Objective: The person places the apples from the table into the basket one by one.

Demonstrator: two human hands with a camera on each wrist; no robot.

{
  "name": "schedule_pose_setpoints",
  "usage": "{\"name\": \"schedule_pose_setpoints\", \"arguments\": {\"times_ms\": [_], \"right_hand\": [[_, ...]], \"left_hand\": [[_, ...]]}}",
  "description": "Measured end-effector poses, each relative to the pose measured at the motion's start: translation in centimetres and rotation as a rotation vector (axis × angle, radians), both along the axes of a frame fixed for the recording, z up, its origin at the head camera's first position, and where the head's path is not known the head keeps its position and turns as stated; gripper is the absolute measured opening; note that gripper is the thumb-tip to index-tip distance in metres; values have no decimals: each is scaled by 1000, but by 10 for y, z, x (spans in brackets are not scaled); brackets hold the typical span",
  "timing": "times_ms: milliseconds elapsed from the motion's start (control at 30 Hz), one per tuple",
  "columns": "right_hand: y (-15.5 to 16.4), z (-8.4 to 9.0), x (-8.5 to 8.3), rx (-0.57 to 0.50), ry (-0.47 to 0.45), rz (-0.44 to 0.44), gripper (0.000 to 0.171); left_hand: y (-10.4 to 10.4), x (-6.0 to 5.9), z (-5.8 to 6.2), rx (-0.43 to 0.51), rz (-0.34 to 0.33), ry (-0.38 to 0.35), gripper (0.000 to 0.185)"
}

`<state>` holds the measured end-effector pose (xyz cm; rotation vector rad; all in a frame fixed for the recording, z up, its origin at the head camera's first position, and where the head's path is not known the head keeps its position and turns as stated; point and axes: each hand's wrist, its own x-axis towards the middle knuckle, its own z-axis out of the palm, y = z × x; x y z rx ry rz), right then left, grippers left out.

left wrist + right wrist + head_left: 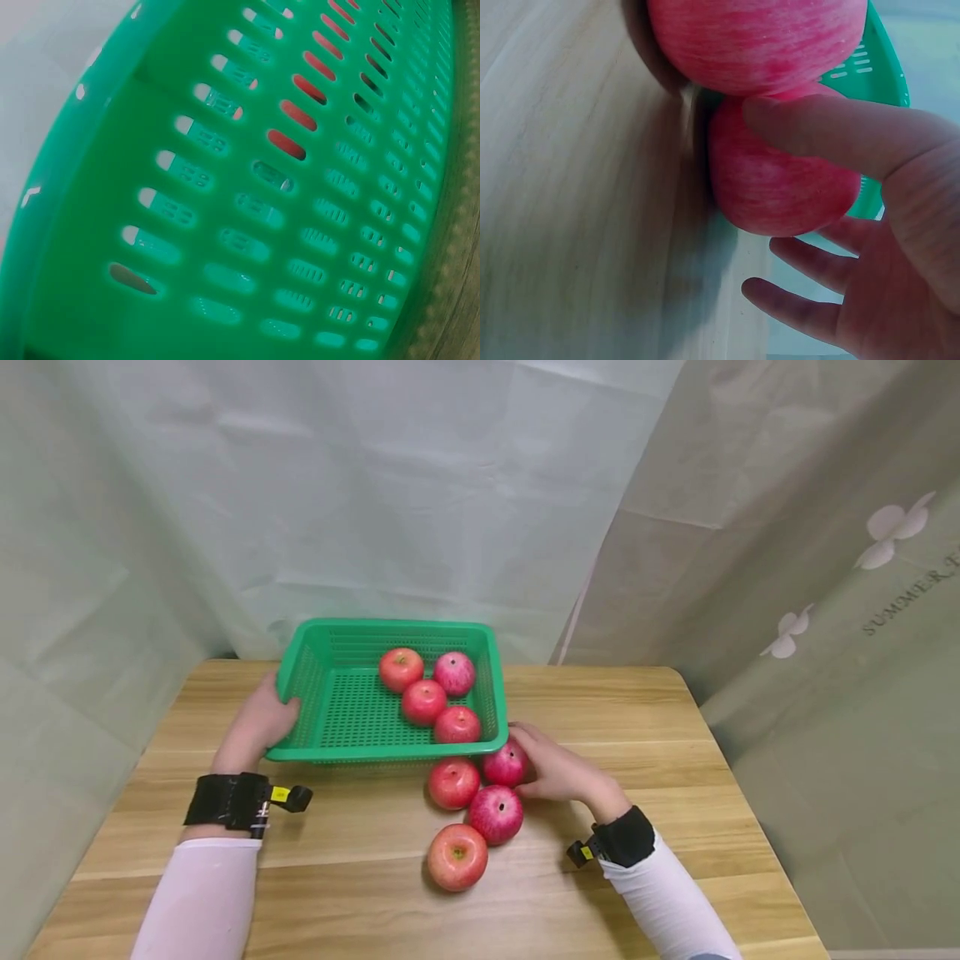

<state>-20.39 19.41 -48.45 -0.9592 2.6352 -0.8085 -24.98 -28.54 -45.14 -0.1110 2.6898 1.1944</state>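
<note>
My left hand (pixel 264 717) grips the left rim of a green plastic basket (pixel 315 753), thumb over the inside. The slotted basket wall (pixel 82 225) fills the left wrist view. My right hand (pixel 557 767) is at a red apple (pixel 506 763) just off the basket's front right corner. In the right wrist view, the thumb (pixel 817 131) lies across this apple (pixel 780 187), with the fingers spread at its far side. Another apple (pixel 757 41) sits right against it.
Several apples lie inside the basket on its right side, one of them a darker pink apple (pixel 454 673). On the wooden table (pixel 337 893), a red apple (pixel 453 782), a dark pink apple (pixel 496 814) and a paler apple (pixel 457 857) are grouped before the basket. A curtain (pixel 420 510) hangs behind.
</note>
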Motion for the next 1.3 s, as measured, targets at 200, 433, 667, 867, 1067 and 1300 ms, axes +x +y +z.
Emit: {"name": "schedule_pose_setpoints", "arguments": {"times_ms": [200, 433, 667, 867, 1067, 1300], "right_hand": [[-1, -2, 0, 21, -18, -5, 87], [-1, 0, 0, 17, -43, -2, 85], [-5, 2, -2, 31, -87, -7, 89], [-6, 1, -1, 38, -112, -16, 88], [-4, -4, -3, 19, -110, -3, 88], [6, 1, -5, -38, -95, -51, 83]], "left_hand": [[3, 0, -1, 1, -2, -3, 68], [5, -1, 3, 8, -6, 12, 67], [2, -1, 1, -8, -2, 14, 68], [0, 0, -2, -14, 1, 13, 67], [-1, 0, -3, -6, 7, 6, 67], [-1, -1, -1, -23, 11, 19, 66]]}}
